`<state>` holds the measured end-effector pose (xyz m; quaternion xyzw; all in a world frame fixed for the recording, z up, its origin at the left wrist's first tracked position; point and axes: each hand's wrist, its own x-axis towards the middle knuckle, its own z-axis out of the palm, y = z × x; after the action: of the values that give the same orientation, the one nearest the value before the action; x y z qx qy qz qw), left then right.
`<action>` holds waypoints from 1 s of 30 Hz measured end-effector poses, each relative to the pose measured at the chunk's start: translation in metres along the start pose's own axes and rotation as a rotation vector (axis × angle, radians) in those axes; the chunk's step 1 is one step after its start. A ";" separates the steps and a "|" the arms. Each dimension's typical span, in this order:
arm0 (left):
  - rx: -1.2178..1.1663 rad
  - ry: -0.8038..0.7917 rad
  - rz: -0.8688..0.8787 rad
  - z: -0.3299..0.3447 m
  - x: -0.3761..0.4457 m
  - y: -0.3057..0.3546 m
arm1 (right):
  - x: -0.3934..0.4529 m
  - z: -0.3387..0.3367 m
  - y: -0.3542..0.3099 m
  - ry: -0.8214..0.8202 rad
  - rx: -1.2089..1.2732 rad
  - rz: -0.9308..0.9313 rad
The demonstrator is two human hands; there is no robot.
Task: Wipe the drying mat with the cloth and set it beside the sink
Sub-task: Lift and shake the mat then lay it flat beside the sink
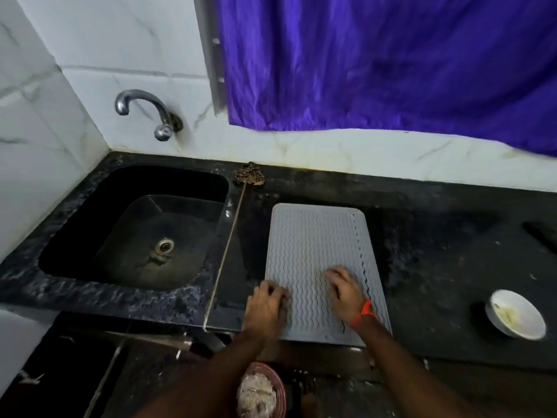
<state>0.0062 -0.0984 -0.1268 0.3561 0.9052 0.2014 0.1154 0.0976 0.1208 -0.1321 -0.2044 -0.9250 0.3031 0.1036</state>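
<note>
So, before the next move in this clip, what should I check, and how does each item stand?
1. Grey ribbed drying mat flat on black counter: ok.
2. Mat beside black sink: ok.
3. Left hand on the mat's left edge: ok; grip cannot tell.
4. Right hand resting on mat: ok.
5. Cloth in hand: not ok, none visible.
6. White bowl apart from mat: ok.
</note>
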 end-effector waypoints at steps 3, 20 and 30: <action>-0.004 -0.012 0.092 -0.002 -0.004 -0.005 | -0.050 -0.016 0.023 0.114 -0.141 0.053; 0.312 0.072 0.632 -0.007 -0.033 -0.036 | -0.136 -0.020 0.030 -0.205 -0.434 0.112; 0.220 0.279 0.715 -0.014 -0.018 -0.024 | -0.124 -0.031 0.003 -0.101 -0.467 -0.002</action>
<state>-0.0003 -0.1303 -0.1238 0.6280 0.7474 0.1773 -0.1248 0.2199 0.0845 -0.1174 -0.2065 -0.9742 0.0906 0.0076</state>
